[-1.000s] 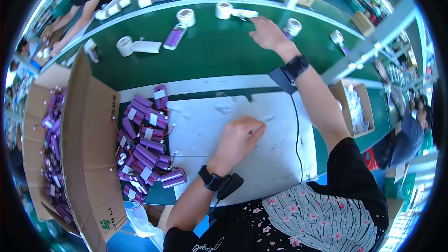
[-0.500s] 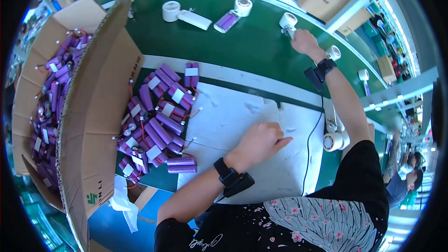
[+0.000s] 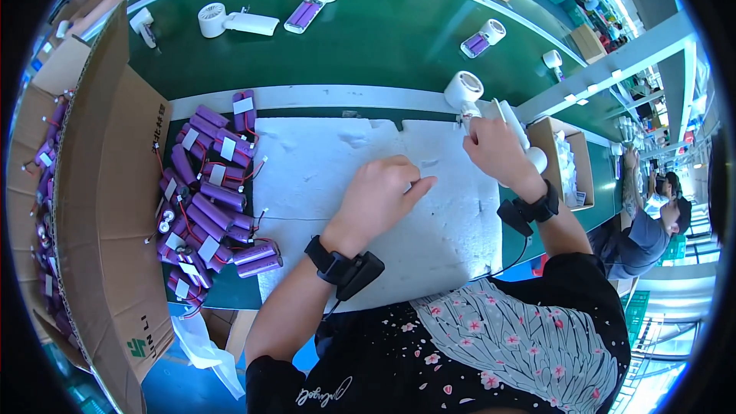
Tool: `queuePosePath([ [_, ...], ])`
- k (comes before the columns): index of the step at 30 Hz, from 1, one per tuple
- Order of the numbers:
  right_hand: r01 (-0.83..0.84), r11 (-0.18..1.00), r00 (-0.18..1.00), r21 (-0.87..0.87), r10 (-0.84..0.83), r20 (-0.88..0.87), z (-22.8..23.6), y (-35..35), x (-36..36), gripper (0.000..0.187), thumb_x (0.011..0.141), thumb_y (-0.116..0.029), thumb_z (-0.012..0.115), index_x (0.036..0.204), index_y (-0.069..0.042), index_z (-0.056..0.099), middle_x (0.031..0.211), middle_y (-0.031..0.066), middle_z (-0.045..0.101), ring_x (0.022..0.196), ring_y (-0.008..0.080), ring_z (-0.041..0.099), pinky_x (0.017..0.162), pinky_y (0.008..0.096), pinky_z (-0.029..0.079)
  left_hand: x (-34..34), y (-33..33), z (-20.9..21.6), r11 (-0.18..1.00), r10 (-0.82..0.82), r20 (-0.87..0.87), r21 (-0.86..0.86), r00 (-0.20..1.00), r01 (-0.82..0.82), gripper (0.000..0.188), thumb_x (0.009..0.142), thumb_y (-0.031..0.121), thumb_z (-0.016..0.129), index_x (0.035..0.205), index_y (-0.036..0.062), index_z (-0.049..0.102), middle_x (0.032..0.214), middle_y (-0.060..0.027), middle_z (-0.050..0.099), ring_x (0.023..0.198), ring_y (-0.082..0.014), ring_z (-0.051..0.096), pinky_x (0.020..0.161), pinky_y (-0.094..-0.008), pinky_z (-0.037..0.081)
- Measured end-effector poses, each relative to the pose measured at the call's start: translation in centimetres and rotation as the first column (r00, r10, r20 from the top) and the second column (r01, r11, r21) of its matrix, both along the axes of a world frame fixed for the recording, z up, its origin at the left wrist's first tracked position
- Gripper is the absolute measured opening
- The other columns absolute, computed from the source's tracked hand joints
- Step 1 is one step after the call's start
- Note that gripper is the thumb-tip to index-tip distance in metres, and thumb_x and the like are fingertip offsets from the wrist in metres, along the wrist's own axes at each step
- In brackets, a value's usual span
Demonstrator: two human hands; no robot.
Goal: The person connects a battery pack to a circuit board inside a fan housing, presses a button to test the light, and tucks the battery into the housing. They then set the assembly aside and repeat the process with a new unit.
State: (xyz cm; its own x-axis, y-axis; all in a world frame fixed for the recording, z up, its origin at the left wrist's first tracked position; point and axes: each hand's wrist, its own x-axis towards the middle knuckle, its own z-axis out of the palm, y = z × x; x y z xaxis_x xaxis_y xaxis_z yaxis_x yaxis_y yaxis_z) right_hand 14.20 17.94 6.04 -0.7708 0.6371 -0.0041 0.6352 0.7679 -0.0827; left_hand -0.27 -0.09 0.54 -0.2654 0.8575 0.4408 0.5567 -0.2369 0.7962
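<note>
A: What has just changed?

B: The right grip has drawn back from over the green surface, and the white fan has come with it.

A: Is it pinching the fan?

B: Yes, its fingers look closed around the part below the round head, which sticks out just beyond the knuckles. How much handle lies under the hand is hidden.

A: And the left grip?

B: Over the white mat, left of the right grip and nearer the body. Its fingers curl and its thumb stands away from them; the palm is turned from view, so I can't tell whether it is spread or closed on anything.

A: What does that mean for the work?

B: I'd judge the fan is now within easy reach of both hands, near the mat's far right corner. Nothing shows the left grip touching it.

A: What else is around?

B: Purple battery packs heaped on the bench, left of the left grip. Just right of the right grip, more white parts, then a small carton.
</note>
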Motion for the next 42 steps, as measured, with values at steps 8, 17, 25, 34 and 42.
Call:
queuePosePath([
  [8, -0.02, 0.996, 0.986, 0.084, 0.006, 0.166, 0.6, 0.9, 3.6, 0.021, 0.078, -0.02, 0.065, 0.072, 0.0, 0.067, 0.069, 0.0193, 0.065, 0.068, 0.0375, 0.064, 0.066, 0.0467, 0.051, -0.1, -0.9, -0.2, 0.999, 0.041, -0.044, -0.008, 0.998, -0.041, 0.027, 0.084, 0.02, 0.071, 0.067, 0.0008, 0.063, 0.066, -0.0129, 0.059, 0.06, -0.0332, 0.06, 0.056, -0.0419, 0.047],
  [17, -0.255, 0.936, 0.949, -0.243, 0.29, 0.124, 8.3, 1.2, -5.1, 0.034, 0.083, -0.034, 0.068, 0.083, 0.0, 0.068, 0.068, 0.0189, 0.062, 0.065, 0.0325, 0.062, 0.06, 0.0426, 0.046, 0.1, -0.7, -0.6, 0.998, 0.069, -0.027, 0.011, 0.997, -0.069, 0.033, 0.086, 0.026, 0.07, 0.063, 0.0021, 0.063, 0.065, -0.0119, 0.06, 0.059, -0.033, 0.06, 0.056, -0.0423, 0.049],
  [25, -0.618, 0.76, 0.737, 0.202, 0.65, -0.187, -2.2, 3.4, -27.6, 0.048, 0.09, -0.026, 0.063, 0.128, 0.0, 0.05, 0.113, 0.0223, 0.062, 0.105, 0.0367, 0.061, 0.091, 0.0433, 0.049, -0.5, -0.1, 0.9, 0.952, 0.277, 0.062, 0.119, 0.959, -0.282, 0.047, 0.086, 0.029, 0.07, 0.05, 0.0025, 0.055, 0.052, -0.0091, 0.053, 0.05, -0.0295, 0.056, 0.047, -0.0408, 0.043],
  [34, -0.485, 0.858, 0.863, 0.169, 0.501, -0.068, -4.3, 0.6, -33.0, 0.031, 0.09, -0.017, 0.054, 0.117, 0.0, 0.054, 0.099, 0.024, 0.066, 0.098, 0.0412, 0.063, 0.084, 0.0481, 0.052, -1.0, -0.5, 0.5, 0.936, 0.321, 0.065, 0.13, 0.945, -0.327, 0.052, 0.087, 0.028, 0.069, 0.045, 0.0029, 0.051, 0.048, -0.0088, 0.049, 0.046, -0.0295, 0.053, 0.045, -0.0412, 0.041],
  [42, -0.298, 0.864, 0.949, -0.406, 0.224, -0.22, 0.4, -0.4, -15.6, 0.044, 0.091, -0.007, 0.045, 0.135, -0.004, 0.046, 0.072, 0.0129, 0.061, 0.056, 0.0166, 0.059, 0.052, 0.0311, 0.049, -1.1, -0.4, 1.0, 0.89, 0.421, 0.164, 0.114, 0.892, -0.441, 0.034, 0.086, 0.028, 0.07, 0.066, 0.0034, 0.059, 0.066, -0.0123, 0.058, 0.059, -0.0326, 0.059, 0.053, -0.0417, 0.046],
])
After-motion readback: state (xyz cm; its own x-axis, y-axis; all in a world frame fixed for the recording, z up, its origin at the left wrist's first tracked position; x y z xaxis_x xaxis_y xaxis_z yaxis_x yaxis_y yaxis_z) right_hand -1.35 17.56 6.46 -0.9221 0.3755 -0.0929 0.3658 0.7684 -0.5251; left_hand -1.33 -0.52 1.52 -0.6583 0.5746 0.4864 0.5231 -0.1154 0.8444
